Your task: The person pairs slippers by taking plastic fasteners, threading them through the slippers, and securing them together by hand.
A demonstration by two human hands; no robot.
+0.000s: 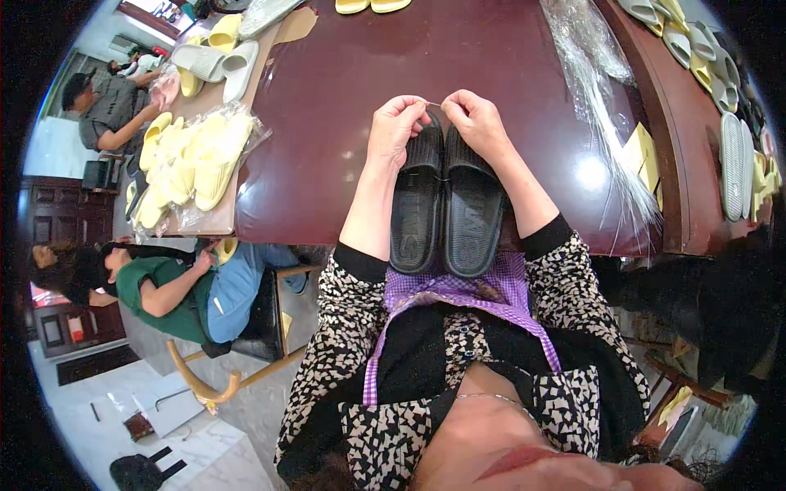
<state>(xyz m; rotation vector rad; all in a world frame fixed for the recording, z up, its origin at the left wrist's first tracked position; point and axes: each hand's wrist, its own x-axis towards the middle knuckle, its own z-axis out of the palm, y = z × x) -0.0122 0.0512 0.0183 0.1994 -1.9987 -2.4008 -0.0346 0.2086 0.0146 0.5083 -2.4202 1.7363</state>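
Note:
A pair of black slide slippers (pixel 417 221) lies side by side, soles down, over the near edge of the table, with the heels toward me. At their far end my left hand (pixel 399 127) is closed, thumb and forefinger pinching one end of a thin pale strand (pixel 433 103). My right hand (pixel 477 123) is closed too, its fingertips pinched on the strand's other end. The short piece between the hands looks taut, above the gap between the slippers. Both wrists rest near the slippers' straps. What the strand is made of is too small to tell.
On the right of the dark red table (pixel 327 106) lies a bundle of thin clear strands (pixel 610 155) beside a yellow card (pixel 644 159). Bagged yellow slippers (pixel 201 159) fill the left side; grey slippers (pixel 731 155) sit beyond a raised edge. Co-workers (pixel 176 286) sit at left.

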